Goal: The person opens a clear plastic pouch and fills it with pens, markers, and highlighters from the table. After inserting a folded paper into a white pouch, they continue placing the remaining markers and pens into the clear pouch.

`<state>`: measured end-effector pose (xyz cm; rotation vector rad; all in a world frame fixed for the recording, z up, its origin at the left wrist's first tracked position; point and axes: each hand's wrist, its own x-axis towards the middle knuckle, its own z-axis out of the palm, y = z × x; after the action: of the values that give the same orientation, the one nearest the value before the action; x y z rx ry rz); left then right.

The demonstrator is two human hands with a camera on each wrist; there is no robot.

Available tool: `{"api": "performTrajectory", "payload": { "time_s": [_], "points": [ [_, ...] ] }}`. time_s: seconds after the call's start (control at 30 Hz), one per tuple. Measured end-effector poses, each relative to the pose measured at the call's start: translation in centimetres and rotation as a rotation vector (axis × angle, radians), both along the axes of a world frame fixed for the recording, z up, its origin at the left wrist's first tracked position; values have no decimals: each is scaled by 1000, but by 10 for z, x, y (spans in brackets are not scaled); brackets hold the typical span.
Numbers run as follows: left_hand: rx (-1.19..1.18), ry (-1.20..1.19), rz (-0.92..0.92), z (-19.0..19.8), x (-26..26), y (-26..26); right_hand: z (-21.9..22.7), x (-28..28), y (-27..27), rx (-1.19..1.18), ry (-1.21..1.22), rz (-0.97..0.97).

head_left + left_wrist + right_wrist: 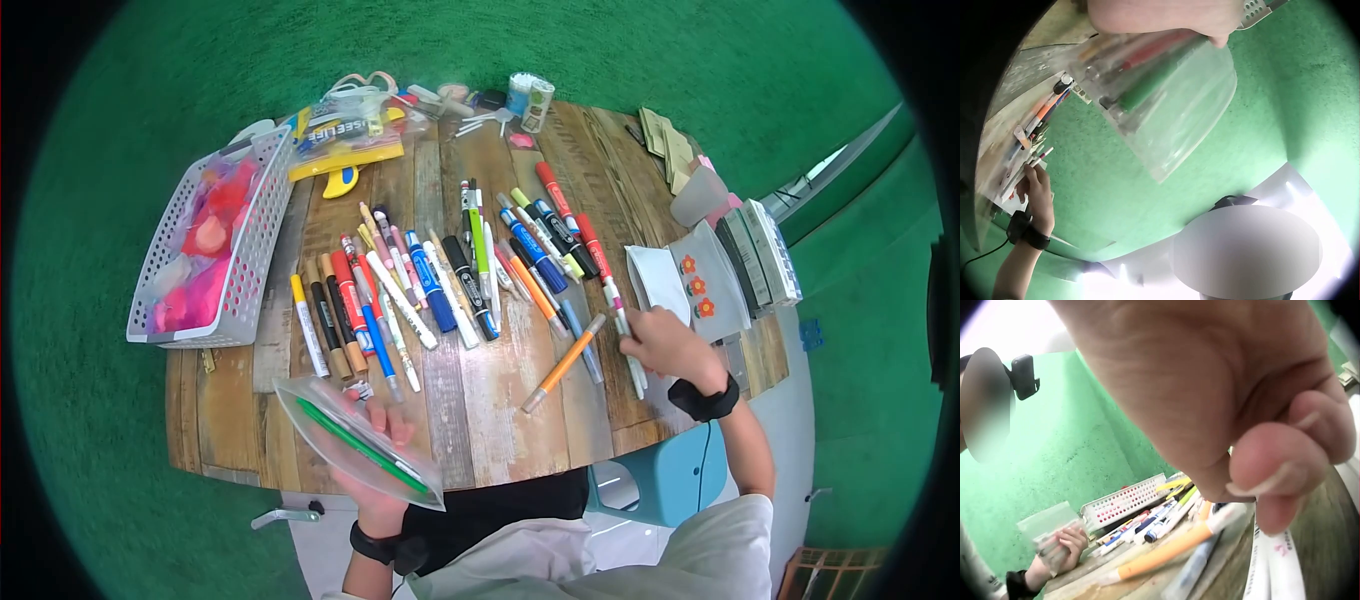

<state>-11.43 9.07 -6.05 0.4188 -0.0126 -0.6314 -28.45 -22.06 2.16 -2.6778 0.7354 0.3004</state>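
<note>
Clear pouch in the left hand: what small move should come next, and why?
Perhaps the right hand should bring the white pens toward the clear pouch: it grips them, and the left hand holds the pouch, with a green pen inside.

Perforated white basket [250, 265], blue stool [680, 478], yellow-edged bag [345, 160]

"SEELIFE" can be read on the yellow-edged plastic bag [345, 158]; lettering on the markers [429, 283] is too small.
</note>
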Motion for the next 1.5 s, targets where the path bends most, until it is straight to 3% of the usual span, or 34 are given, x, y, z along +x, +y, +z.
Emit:
{"api": "performTrajectory", "payload": {
  "time_s": [0.03,0.07,0.2,0.3,0.4,0.53,0.6,0.77,0.83,0.9,0.97,1.17,1.5],
  "points": [
    [3,-4,-6,-1,0,0,-12,-3,0,-13,6,30],
    [-11,-13,-12,-1,1,0,-28,-6,3,-214,-61,95],
    [-31,-12,-19,1,2,-1,-30,3,10,-173,-85,-63],
    [-6,-8,-4,3,1,-1,-41,1,3,-136,-155,-11],
    [-10,-1,-5,0,1,0,-29,0,5,-147,-53,-1],
    [-19,-3,-7,-1,2,1,-17,-4,-1,-179,-148,-51],
    [-23,4,-14,-1,2,1,10,2,2,358,-318,-269],
    [-24,9,-9,3,1,0,9,16,-18,313,-480,-303],
    [-25,8,-2,2,1,0,-3,27,-35,-88,-549,-117],
    [-20,-11,8,1,0,1,6,50,-32,-31,-518,-143],
    [-19,2,17,3,0,0,6,71,-34,-18,-550,-48],
    [-21,12,28,0,0,1,-21,123,-36,29,-411,52],
    [-34,33,33,2,-1,-1,-30,131,-41,-58,-332,113]
  ]
}}
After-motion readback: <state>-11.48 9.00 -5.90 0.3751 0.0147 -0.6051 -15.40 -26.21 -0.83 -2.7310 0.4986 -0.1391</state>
